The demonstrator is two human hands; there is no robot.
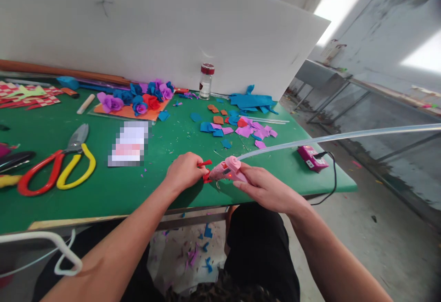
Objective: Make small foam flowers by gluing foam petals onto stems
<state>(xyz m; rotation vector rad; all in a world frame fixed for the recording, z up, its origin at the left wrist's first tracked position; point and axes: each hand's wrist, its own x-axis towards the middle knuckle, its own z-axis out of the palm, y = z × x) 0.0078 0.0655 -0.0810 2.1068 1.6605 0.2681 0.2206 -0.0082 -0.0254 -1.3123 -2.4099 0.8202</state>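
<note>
My right hand (263,185) is wrapped round the handle of a pink hot glue gun (229,168), with a small red light glowing on its side. A long clear glue stick (330,140) runs out of its back end toward the right. The gun's nozzle points left at a small piece of red paper (206,163), pinched in the fingers of my left hand (185,172) just above the green tabletop. Whether the nozzle touches the paper is too small to tell. Part of the red paper is hidden by my fingers.
Red-and-yellow-handled scissors (57,166) lie at left. Purple, blue and red paper flowers (143,97) rest on an orange sheet. Cut paper pieces (255,128) are scattered beyond my hands, near a red-capped jar (206,81). A magenta box (313,158) with a black cord sits at right.
</note>
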